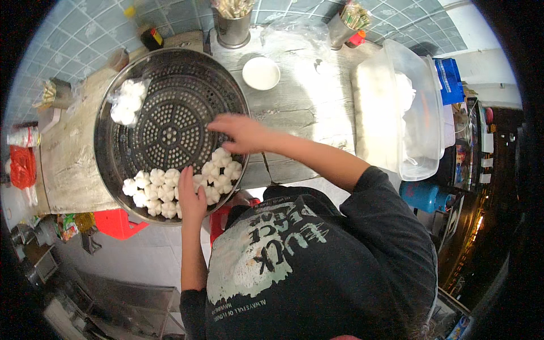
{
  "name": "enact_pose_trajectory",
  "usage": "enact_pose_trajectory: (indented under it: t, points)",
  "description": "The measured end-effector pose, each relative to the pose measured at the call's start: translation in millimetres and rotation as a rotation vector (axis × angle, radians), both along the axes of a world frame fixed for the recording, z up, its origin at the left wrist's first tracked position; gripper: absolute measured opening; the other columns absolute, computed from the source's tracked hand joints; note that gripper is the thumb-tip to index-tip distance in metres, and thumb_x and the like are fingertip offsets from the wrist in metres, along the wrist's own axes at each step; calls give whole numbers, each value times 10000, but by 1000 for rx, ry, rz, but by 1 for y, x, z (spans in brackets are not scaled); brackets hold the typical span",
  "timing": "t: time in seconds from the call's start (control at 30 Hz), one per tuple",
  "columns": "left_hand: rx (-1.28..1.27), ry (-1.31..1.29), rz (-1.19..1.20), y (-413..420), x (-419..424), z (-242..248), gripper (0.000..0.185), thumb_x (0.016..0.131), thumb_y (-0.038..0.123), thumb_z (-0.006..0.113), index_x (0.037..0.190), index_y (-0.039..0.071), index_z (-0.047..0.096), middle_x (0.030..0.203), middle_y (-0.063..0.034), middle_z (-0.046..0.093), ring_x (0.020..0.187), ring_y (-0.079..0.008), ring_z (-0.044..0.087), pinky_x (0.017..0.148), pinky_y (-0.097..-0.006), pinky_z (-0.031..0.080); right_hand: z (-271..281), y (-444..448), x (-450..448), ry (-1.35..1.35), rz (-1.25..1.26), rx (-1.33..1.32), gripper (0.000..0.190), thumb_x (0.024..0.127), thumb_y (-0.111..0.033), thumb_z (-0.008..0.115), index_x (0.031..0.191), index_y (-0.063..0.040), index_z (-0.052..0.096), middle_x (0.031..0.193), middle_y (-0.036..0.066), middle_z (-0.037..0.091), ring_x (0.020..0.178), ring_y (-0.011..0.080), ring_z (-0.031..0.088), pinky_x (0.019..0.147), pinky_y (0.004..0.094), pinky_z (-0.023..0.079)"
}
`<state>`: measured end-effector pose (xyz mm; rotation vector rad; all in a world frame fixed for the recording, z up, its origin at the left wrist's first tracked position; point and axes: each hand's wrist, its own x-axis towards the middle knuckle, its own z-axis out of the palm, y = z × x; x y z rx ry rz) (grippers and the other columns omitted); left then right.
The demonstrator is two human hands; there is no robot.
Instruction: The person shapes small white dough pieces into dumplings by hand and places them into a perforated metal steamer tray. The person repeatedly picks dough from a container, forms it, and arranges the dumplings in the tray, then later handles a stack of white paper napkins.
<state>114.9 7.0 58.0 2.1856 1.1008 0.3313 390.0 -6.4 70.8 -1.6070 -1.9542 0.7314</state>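
Observation:
A large round metal steamer tray [174,132] with a perforated bottom stands on the table before me. White flower-shaped dough pieces [158,192] cluster along its near side. My left hand [193,193] lies over this cluster, fingers extended and thumb apart, hiding some pieces. Above the tray's right side, my right hand [240,132] is slightly blurred, its fingers pointing left. It is nearest the upper end of the cluster, and nothing shows between its fingers. A clear plastic bag of similar white pieces [128,102] rests inside the tray at the upper left.
On the wood-patterned table [293,106] are a white bowl [261,73] and metal holders [233,30] of wrapped chopsticks. A translucent plastic bin [418,123] stands at the right. Below the table's left part is a red plastic stool [112,224]. A blue gas cylinder [420,196] stands farther right.

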Motion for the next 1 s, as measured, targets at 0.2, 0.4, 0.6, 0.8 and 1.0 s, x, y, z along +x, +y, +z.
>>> enact_pose_trajectory:
  t: [0.2, 0.4, 0.6, 0.8, 1.0]
  points:
    - [79, -78, 90, -5, 21, 42, 418, 779, 1, 561, 1196, 17, 551, 1291, -205, 465, 1188, -364, 449, 1015, -418, 349, -30, -1, 217, -652, -886, 181, 483, 658, -200, 698, 1130, -290, 649, 1441, 216, 275, 1297, 456, 271, 1007, 591, 291]
    - [203, -176, -175, -4, 110, 73, 351, 750, 10, 614, 1100, 27, 604, 1269, -200, 471, 1176, -377, 441, 988, -440, 368, -38, -18, 309, -657, -976, -159, 414, 772, -260, 641, 1179, -192, 609, 1303, 158, 470, 1209, 306, 445, 946, 466, 404]
    - [398, -253, -413, 5, 218, 87, 327, 744, 87, 668, 1071, 86, 648, 1356, -224, 375, 1239, -424, 362, 1022, -473, 338, 84, -50, 243, -48, -821, 57, 168, 761, -137, 664, 879, -38, 598, 836, 64, 626, 740, 195, 605, 698, 305, 478]
    - [677, -251, -406, 8, 303, 119, 319, 769, 175, 667, 1087, 198, 668, 1354, -193, 390, 1232, -421, 374, 1020, -465, 348, 152, -139, 183, 449, -578, 20, 150, 734, 104, 589, 787, -34, 564, 799, -1, 503, 741, 105, 512, 672, 239, 429]
    - [199, 178, -494, 0, 316, 65, 392, 766, 49, 556, 1115, 200, 653, 1002, -147, 581, 971, -340, 555, 828, -420, 464, 136, -215, 160, -140, -652, -30, 276, 721, 73, 565, 932, -86, 642, 904, 107, 535, 864, 254, 567, 723, 342, 478]
